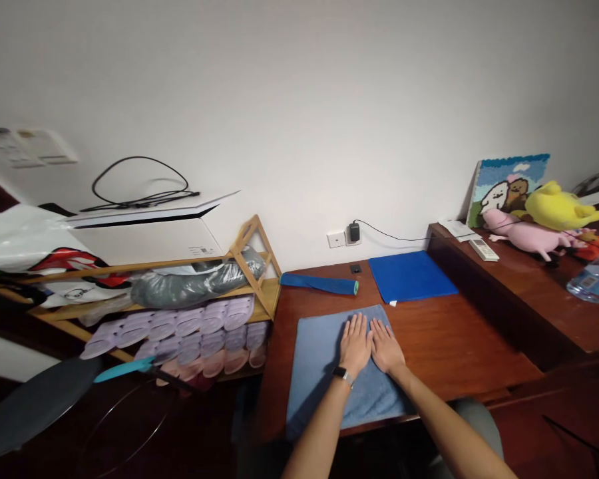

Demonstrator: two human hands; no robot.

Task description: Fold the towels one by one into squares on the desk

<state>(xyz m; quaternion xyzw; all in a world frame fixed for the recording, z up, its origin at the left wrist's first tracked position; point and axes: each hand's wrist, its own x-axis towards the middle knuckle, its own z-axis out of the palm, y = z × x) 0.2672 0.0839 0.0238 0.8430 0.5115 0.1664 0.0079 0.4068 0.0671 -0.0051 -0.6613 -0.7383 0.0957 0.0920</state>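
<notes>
A light blue towel (319, 366) lies spread out on the brown wooden desk (444, 346), reaching its front edge. Flat on the towel's right half rests my left hand (355, 346), fingers stretched forward, a watch with a dark face at the wrist. My right hand (385, 347) lies beside it, also flat, its fingers pointing away from me and its thumb close to the left hand. Behind the towel is a rolled blue cloth (319, 283) with a green edge. A folded bright blue cloth (413, 276) sits at the back of the desk.
On the left stands a wooden rack (259, 286) with several lilac and pink slippers (214, 316) and a white box (150, 236) on top. A raised brown surface (539, 293) at right holds plush toys (524, 233), a remote (484, 250) and a plastic bottle (596, 279).
</notes>
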